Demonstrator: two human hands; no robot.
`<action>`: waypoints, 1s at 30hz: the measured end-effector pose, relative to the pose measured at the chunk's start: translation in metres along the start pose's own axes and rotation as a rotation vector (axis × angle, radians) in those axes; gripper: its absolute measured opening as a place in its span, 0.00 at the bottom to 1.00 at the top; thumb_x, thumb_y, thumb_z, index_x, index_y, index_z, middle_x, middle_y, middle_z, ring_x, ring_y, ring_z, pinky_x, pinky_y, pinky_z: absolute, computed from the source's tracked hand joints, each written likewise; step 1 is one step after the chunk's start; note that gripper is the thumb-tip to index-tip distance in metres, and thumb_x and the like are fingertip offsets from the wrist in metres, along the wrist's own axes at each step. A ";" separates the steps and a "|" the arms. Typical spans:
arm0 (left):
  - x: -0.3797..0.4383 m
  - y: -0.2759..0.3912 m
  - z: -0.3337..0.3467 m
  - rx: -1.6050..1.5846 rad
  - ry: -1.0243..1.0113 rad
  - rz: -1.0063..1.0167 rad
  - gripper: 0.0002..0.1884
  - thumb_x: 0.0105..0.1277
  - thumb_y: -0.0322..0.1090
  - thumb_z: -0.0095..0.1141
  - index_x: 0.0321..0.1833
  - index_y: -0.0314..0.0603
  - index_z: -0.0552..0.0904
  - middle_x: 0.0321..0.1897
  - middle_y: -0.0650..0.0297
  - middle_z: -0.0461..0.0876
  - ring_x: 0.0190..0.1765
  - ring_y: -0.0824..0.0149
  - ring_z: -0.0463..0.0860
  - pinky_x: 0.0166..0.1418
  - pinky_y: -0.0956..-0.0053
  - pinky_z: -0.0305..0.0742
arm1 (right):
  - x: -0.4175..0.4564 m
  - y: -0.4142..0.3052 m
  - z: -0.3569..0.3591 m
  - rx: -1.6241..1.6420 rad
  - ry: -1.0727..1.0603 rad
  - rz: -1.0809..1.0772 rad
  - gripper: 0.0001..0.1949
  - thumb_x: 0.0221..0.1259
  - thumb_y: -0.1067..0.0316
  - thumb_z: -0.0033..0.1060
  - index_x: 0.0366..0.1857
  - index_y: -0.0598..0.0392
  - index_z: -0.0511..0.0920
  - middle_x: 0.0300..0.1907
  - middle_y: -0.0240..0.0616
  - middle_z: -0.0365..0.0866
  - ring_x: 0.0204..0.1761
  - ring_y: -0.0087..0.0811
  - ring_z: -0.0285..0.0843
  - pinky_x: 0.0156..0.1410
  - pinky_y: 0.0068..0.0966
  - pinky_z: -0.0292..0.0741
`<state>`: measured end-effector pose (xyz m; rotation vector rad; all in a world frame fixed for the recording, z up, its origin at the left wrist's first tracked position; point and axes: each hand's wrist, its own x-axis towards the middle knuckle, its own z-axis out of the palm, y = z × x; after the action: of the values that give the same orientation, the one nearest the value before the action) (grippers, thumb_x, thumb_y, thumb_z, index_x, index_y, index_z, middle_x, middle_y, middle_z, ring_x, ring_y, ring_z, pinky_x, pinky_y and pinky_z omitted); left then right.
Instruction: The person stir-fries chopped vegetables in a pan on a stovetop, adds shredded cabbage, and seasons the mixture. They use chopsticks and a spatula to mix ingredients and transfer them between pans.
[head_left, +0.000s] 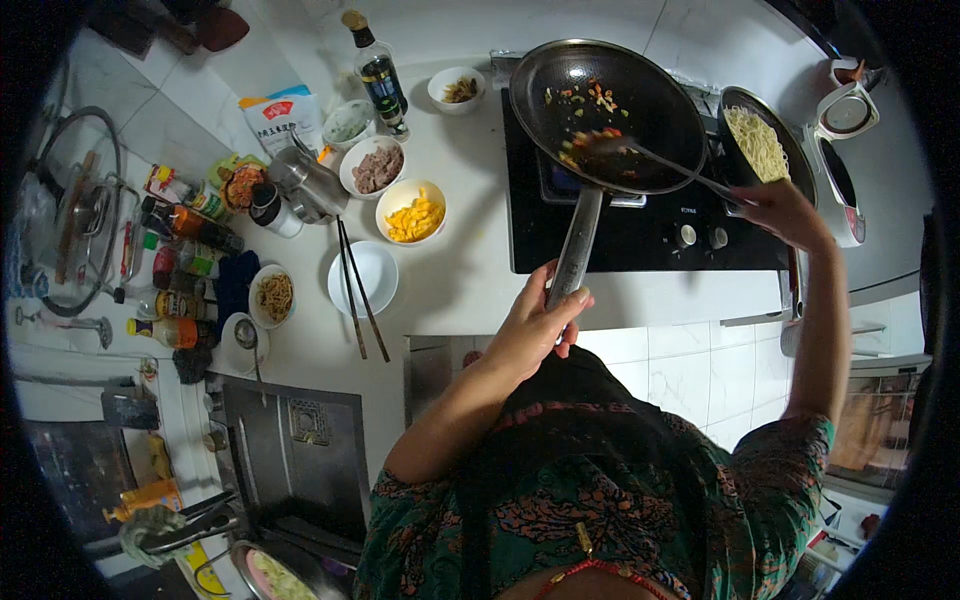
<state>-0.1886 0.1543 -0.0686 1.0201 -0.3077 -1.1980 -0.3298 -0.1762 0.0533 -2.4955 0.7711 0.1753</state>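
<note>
My left hand (536, 319) grips the metal handle (577, 240) of a dark wok (637, 71), which is tilted above the black gas hob (540, 240). Chopped orange, red and green vegetables (592, 142) lie in the wok, some stuck along its far wall. In my right hand (784, 210) is a metal spatula (667, 161), its blade down among the pieces and blurred. Just beyond that hand, a second pan (799, 161) full of pale noodles (754, 142) rests at the hob's right end, partly covered by my wrist.
On the counter left of the hob are bowls of scrambled egg (415, 217), sliced meat (377, 169) and pickled greens (460, 91). Chopsticks (360, 292) lie across a white plate (382, 266). A dark sauce bottle (379, 71) stands behind. The sink (300, 465) is at lower left.
</note>
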 end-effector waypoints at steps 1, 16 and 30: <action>0.000 0.000 0.000 0.003 0.005 0.000 0.26 0.67 0.38 0.51 0.64 0.39 0.59 0.41 0.57 0.76 0.20 0.77 0.71 0.17 0.84 0.63 | 0.018 0.004 0.016 0.065 0.033 -0.010 0.15 0.57 0.72 0.60 0.50 0.51 0.80 0.22 0.25 0.74 0.24 0.14 0.65 0.29 0.16 0.66; -0.002 -0.002 0.000 -0.002 0.033 0.016 0.26 0.67 0.37 0.52 0.65 0.39 0.59 0.42 0.57 0.77 0.22 0.75 0.73 0.18 0.83 0.66 | -0.019 -0.024 -0.030 -0.233 0.022 -0.016 0.14 0.60 0.71 0.54 0.50 0.52 0.79 0.25 0.34 0.81 0.27 0.18 0.73 0.33 0.20 0.72; -0.005 0.002 0.001 0.048 0.037 -0.023 0.26 0.67 0.38 0.51 0.65 0.41 0.60 0.43 0.58 0.77 0.27 0.75 0.75 0.22 0.83 0.69 | 0.067 0.003 0.048 0.120 0.232 -0.050 0.16 0.63 0.65 0.54 0.54 0.52 0.76 0.24 0.28 0.76 0.26 0.17 0.65 0.32 0.19 0.68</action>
<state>-0.1899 0.1582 -0.0645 1.0886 -0.2974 -1.1958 -0.2745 -0.1866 -0.0066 -2.4444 0.7848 -0.1764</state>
